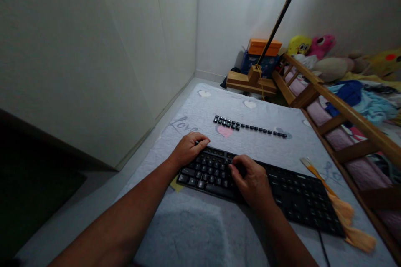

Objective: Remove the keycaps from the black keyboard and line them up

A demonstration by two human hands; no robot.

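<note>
A black keyboard (216,174) lies at a slant across the cloth-covered surface (194,229). My left hand (189,148) rests at its upper left corner, thumb and fingers close together around the edge. Over the middle of the upper key rows is my right hand (251,176), its thumb and index finger pinched low over the keys; whatever is between the fingertips is too small and dark to tell. Beyond the keyboard, loose black keycaps (247,127) lie in a long row, with a second short row at the left end.
Right of the keyboard lie a brush (313,170) and a crumpled orange cloth (347,217). A wooden bed rail (351,117) borders the right side. A wooden stand (250,79) is behind the far edge, and a pale cabinet (94,50) rises at left.
</note>
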